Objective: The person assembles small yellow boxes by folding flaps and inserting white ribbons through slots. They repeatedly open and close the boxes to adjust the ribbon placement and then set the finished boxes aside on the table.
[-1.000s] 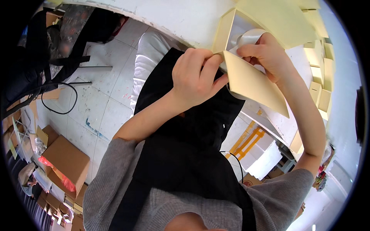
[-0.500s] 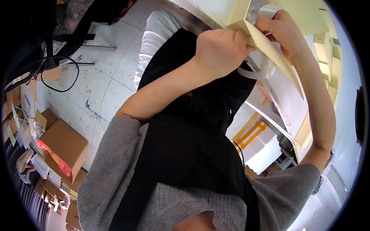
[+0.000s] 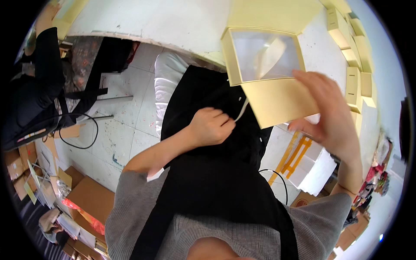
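While the left hand (image 3: 213,126) is curled shut over the apron (image 3: 199,190), a thin ribbon tail (image 3: 242,110) runs from its fingers up to the left edge of the front flap (image 3: 277,104). Tail looks fairly straight, so probably held under light tension. Where it goes behind the flap is hidden.

Right hand (image 3: 331,110) is spread, thumb apart from fingers, around the flap's right side; likely there to steady it. Blurred, so can't tell if it touches. Cream box (image 3: 233,60) sits near the edge of the white surface (image 3: 173,17), lid panel (image 3: 273,15) folded back on the far side, flap hanging toward the person; this presumably leaves both flap faces reachable. A wider pale ribbon band (image 3: 272,56) stands up inside the box.

Around: more cream boxes (image 3: 353,82) at right on the surface, beyond the right hand; a co-worker's dark sleeve (image 3: 50,65) at far left; white container with yellow straps (image 3: 303,164) below the surface; brown carton (image 3: 93,195) lower left. Right hand covers part of the flap's right edge, and the flap blocks sight of its own underside. Boxes at right stand clear of the flap.
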Demonstrator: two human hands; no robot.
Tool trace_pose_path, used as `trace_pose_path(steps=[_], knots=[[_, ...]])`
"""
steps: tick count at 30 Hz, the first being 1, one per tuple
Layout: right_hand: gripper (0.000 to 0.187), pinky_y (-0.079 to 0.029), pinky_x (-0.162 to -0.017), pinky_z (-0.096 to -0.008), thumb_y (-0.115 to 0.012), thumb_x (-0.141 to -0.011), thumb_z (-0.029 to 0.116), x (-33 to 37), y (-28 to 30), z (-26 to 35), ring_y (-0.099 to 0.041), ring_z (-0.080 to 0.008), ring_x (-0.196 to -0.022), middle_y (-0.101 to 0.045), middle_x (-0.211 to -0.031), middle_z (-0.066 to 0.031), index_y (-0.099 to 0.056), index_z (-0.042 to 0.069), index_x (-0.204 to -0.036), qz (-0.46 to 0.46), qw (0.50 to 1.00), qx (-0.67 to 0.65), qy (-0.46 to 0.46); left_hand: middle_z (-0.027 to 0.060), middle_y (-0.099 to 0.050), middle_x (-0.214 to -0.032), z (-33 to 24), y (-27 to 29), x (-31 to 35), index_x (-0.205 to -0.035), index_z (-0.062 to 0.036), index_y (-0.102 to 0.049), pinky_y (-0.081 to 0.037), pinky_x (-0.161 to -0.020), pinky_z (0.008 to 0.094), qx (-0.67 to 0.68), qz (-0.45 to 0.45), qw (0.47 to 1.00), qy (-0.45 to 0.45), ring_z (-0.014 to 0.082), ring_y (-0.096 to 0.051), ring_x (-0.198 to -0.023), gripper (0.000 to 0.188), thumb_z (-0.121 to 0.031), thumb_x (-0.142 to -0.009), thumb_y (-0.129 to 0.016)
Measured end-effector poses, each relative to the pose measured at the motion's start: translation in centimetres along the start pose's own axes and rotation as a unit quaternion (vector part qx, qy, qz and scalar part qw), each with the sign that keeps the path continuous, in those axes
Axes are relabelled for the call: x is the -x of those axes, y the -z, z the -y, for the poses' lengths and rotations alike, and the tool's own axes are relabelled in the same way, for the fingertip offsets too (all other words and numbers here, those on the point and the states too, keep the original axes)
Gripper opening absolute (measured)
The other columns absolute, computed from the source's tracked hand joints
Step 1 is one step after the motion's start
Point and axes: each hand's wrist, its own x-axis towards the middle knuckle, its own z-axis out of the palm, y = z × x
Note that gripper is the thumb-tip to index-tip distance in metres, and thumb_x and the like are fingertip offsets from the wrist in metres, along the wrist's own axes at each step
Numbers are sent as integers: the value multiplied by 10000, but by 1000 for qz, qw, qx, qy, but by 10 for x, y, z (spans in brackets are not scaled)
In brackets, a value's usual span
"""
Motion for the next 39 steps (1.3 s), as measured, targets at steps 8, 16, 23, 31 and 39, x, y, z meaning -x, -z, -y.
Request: trace_pose_path(steps=[8, 16, 23, 31, 39], knots=[[223, -537, -598, -312, -635, -685, 83, -19, -43, -6, -658, -223, -755, -660, -876, -68, -589, 38, -899, -185, 969, 126, 104, 28, -524, -610, 3, 3, 51, -636, -108, -521, -483, -526, 342, 68, 178, 981, 43, 215, -580, -578, 186, -116, -692, -698], [469, -532, -683, -415, -711, -788, 342, -219, -54, 34, -664, -318, -832, -667, -917, -211, -615, -3, -1090, -212, 969, 42, 122, 93, -656, -743, 10, 29, 48, -887, -60, -637, -507, -584, 381, -34, 225, 941, 251, 296, -650, -687, 334, -372, -807, -723], [619, -495, -916, -495, -658, -851, 449, -192, -22, -115, -534, -374, -1209, -554, -1310, -194, -497, 134, -1359, -280, 949, 145, 16, 66, -633, -685, 44, 73, 47, -823, -64, -639, -473, -519, 369, -116, 57, 929, 346, 254, -618, -590, 177, -221, -821, -722], [907, -372, -1075, -560, -785, -749, 410, -73, -71, -105, -231, -480, -1398, -258, -1535, -215, -313, 198, -1493, -83, 984, 106, -119, 130, -655, -965, 67, 55, -102, -1058, 3, -621, -516, -676, 310, -25, -200, 966, 164, 263, -643, -825, 347, -114, -770, -774], [900, -394, -1052, -487, -902, -543, 279, -39, -58, -73, -305, -417, -1355, -354, -1429, -214, -450, -21, -1261, -126, 990, -40, -43, 137, -559, -1232, 45, 23, -118, -1258, 13, -502, -531, -889, 362, 275, -161, 909, 269, 233, -591, -1094, 659, -118, -706, -839]])
